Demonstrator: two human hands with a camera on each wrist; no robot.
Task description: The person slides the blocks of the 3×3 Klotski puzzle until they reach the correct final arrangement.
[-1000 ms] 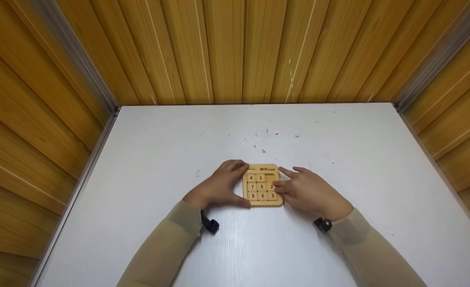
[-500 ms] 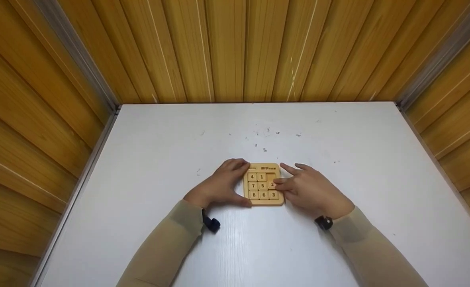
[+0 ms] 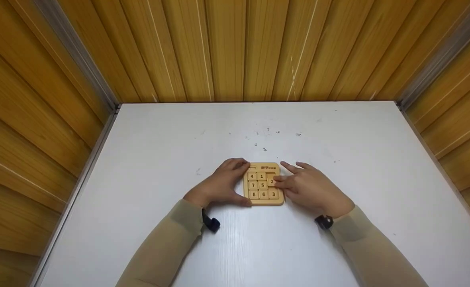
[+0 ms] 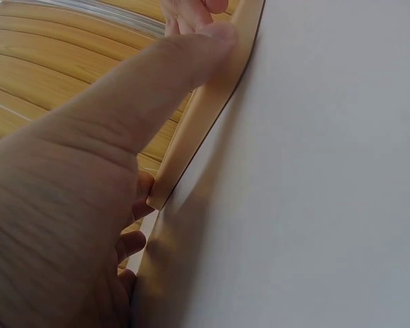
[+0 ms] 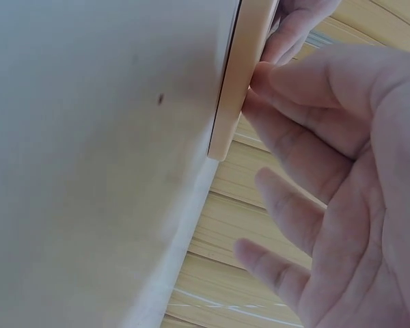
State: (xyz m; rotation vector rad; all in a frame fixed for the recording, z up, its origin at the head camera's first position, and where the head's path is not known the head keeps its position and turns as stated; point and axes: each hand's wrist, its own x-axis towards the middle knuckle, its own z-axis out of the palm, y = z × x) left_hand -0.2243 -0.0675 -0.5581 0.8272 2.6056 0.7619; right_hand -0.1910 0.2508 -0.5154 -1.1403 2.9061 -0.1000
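Note:
A wooden sliding number puzzle [image 3: 263, 202] lies flat on the white table, its square tiles marked with digits. My left hand [image 3: 219, 183] grips the frame's left side, thumb at the near corner and fingers at the far one. From the right, my right hand [image 3: 310, 190] rests fingertips on the 2 tile [image 3: 271, 181], which sits partway between the top and middle rows of the right column. Those fingertips partly cover the tile. The ring and little fingers stretch out apart from the frame. Both wrist views show only the puzzle's edge [image 4: 191, 140], not its tiles.
The white table [image 3: 171, 135] carries small dark scuffs beyond the puzzle. Wood-patterned panels [image 3: 227, 52] rise behind it and on both sides, with grey metal posts at the corners. A dark strap [image 3: 210, 223] sits at the left wrist, another strap [image 3: 323, 222] at the right.
The 2 tile has slid away from me, from the middle row toward the top-right gap, with the right fingertips moving along on it. The left hand keeps its grip on the frame.

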